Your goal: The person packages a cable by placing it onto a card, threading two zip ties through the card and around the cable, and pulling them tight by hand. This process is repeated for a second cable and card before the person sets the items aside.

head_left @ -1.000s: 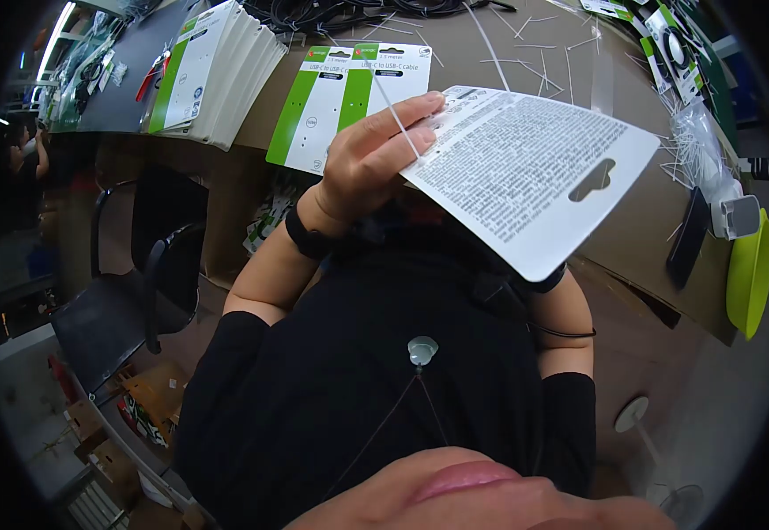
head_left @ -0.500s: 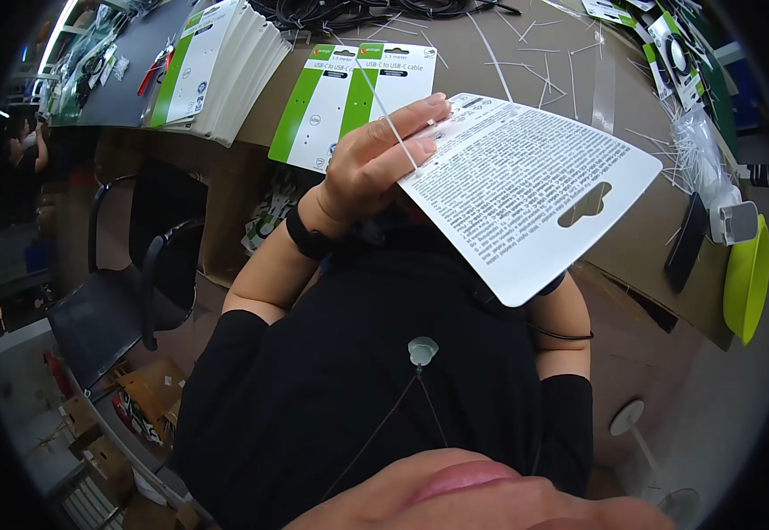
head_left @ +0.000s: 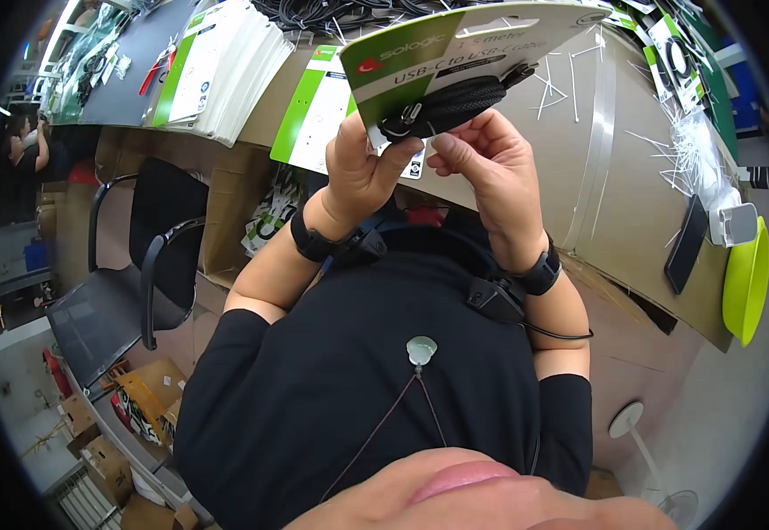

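My left hand [head_left: 360, 172] grips the lower left edge of a green and white packaging card [head_left: 437, 53], thumb in front. The card is tilted up with its printed front toward me. A coiled black braided cable [head_left: 455, 106] with metal plugs lies against that front. A thin white strip, like a cable tie, shows by the plug above my left thumb. Close to the card's lower edge, my right hand [head_left: 495, 172] has thumb and fingers pinched together; what they hold, if anything, is too small to make out. Under the held card, another card [head_left: 309, 106] lies partly hidden.
A stack of cards [head_left: 234, 71] and red-handled pliers [head_left: 157, 71] occupy the left of the table. White cable ties [head_left: 552, 88] are scattered at the back. On the right are a phone [head_left: 686, 243], a lime-green tray [head_left: 746, 283] and a plastic bag [head_left: 702, 159]. A chair [head_left: 164, 221] stands left.
The card has turned from its text-covered back to its front and moved up and left, bringing the cable into view. My right hand has emerged from behind it, pinching near the lower edge.
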Motion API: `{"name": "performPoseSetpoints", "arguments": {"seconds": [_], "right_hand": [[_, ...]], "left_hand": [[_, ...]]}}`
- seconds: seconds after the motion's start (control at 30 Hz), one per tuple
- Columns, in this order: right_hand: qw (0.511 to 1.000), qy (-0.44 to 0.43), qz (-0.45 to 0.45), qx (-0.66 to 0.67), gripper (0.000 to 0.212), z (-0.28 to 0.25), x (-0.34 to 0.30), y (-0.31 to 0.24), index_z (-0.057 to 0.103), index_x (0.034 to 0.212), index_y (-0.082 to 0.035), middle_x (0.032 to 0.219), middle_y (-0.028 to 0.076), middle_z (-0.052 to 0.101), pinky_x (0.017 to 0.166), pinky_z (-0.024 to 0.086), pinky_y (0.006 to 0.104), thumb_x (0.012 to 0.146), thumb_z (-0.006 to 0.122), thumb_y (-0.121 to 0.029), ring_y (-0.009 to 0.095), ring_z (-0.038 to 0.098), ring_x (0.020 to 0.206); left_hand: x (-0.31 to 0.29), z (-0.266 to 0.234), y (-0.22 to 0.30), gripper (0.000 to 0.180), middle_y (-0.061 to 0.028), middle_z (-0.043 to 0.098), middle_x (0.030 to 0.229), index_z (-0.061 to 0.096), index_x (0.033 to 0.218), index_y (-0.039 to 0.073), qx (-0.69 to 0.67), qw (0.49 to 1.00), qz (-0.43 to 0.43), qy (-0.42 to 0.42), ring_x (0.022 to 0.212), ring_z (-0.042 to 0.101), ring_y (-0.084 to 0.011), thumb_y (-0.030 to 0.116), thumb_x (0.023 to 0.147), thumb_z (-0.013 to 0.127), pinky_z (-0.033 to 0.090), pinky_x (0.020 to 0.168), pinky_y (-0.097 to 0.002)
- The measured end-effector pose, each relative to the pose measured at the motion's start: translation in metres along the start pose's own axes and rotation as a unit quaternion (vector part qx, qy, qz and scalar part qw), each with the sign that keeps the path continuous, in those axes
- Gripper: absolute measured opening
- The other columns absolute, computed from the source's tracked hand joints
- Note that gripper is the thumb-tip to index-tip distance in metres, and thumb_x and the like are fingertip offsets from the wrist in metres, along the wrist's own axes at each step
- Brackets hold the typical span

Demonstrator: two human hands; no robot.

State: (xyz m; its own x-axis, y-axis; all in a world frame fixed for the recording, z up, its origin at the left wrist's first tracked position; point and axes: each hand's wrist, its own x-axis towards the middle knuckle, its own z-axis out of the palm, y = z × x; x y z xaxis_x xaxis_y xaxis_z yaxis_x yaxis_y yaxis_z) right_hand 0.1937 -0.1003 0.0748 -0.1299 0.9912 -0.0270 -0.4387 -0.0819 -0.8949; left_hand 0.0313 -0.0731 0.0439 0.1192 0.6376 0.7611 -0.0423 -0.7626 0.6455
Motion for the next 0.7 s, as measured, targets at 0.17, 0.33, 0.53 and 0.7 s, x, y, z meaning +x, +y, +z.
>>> {"name": "performPoseSetpoints", "arguments": {"seconds": [0.17, 0.33, 0.53, 0.7], "right_hand": [[1.000, -0.011, -0.004, 0.009, 0.013, 0.001, -0.003, 0.001, 0.058, 0.101, 0.001, 0.091, 0.010, 0.066, 0.071, 0.054, 0.0250, 0.090, 0.061, -0.005, 0.015, 0.066, 0.081], [0.995, 0.034, -0.095, -0.011, 0.016, 0.011, -0.014, -0.008, 0.058, 0.106, 0.003, 0.095, 0.012, 0.065, 0.075, 0.054, 0.0259, 0.091, 0.058, -0.003, 0.016, 0.066, 0.086], [0.967, -0.071, -0.222, -0.107, 0.017, 0.001, -0.010, -0.004, 0.059, 0.107, 0.004, 0.101, 0.013, 0.062, 0.078, 0.053, 0.0275, 0.092, 0.055, -0.003, 0.018, 0.065, 0.091], [0.997, -0.058, -0.022, 0.041, 0.009, -0.002, -0.012, -0.008, 0.060, 0.097, 0.002, 0.100, 0.010, 0.060, 0.077, 0.053, 0.0279, 0.090, 0.058, -0.003, 0.016, 0.063, 0.084]], "left_hand": [[0.005, 0.007, 0.009, 0.035, -0.0107, 0.061, 0.109, 0.042, 0.120, 0.000, -0.055, 0.997, -0.043, 0.023, 0.097, 0.059, -0.0147, 0.007, 0.091, 0.060, 0.047, 0.084, -0.0283], [0.014, 0.006, 0.010, 0.030, -0.0088, 0.057, 0.113, 0.040, 0.122, 0.003, -0.208, 0.965, -0.148, 0.066, 0.103, 0.054, -0.0119, 0.007, 0.095, 0.053, 0.043, 0.091, -0.0275], [0.014, 0.005, 0.013, 0.029, -0.0072, 0.058, 0.111, 0.041, 0.122, 0.004, -0.214, 0.958, -0.184, 0.051, 0.102, 0.055, -0.0114, 0.008, 0.096, 0.052, 0.043, 0.090, -0.0265], [0.006, -0.001, 0.009, 0.034, -0.0091, 0.063, 0.104, 0.043, 0.121, 0.002, -0.058, 0.991, -0.117, 0.017, 0.094, 0.060, -0.0141, 0.010, 0.092, 0.059, 0.047, 0.082, -0.0276]]}}
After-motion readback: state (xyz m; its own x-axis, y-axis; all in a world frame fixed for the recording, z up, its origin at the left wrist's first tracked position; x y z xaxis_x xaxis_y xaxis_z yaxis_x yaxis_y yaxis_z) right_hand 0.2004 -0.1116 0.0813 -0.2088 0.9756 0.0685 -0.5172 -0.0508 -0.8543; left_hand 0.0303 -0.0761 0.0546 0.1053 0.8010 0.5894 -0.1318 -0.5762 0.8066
